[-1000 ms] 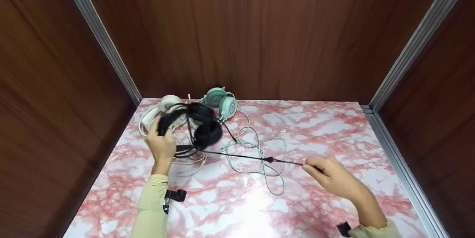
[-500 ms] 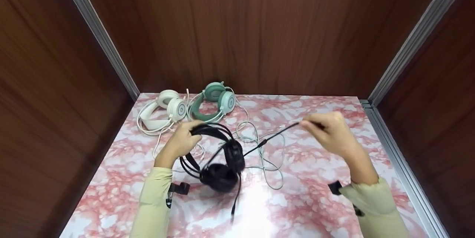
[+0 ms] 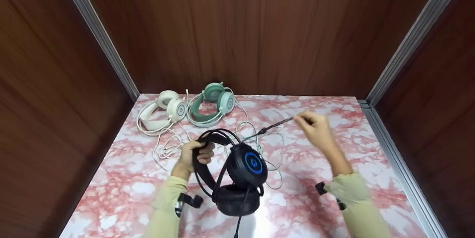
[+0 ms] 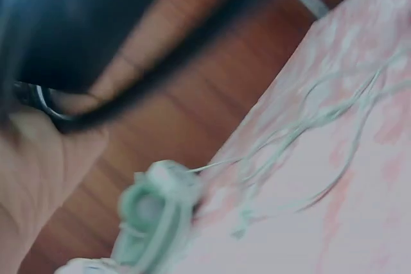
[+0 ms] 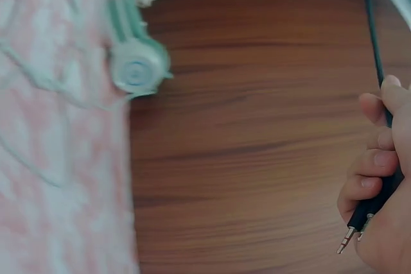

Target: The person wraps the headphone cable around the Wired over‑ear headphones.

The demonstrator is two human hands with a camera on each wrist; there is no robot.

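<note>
My left hand (image 3: pixel 193 154) grips the headband of a black headset (image 3: pixel 246 167) held up over the table's front middle. One ear cup shows a blue ring logo; the other hangs below it. In the left wrist view the black band (image 4: pixel 173 62) is blurred close to the lens. My right hand (image 3: pixel 315 130), raised to the right, holds the plug end of the headset cable (image 3: pixel 276 124), which stretches between the hands. In the right wrist view metal audio plugs (image 5: pixel 345 242) stick out below the curled fingers. A black strand (image 3: pixel 238 225) dangles under the ear cups.
A white headset (image 3: pixel 154 124) and a green headset (image 3: pixel 213 121) lie side by side at the back left. Their loose pale cords (image 3: pixel 278 178) spread over the pink-and-white marbled table (image 3: pixel 304 193). Brown wood-grain panels (image 3: pixel 259 37) enclose the back and sides.
My left hand has brought the black headset from the back left, over the other headsets, towards the front middle. My right hand has risen, moving farther back and slightly left with the cable.
</note>
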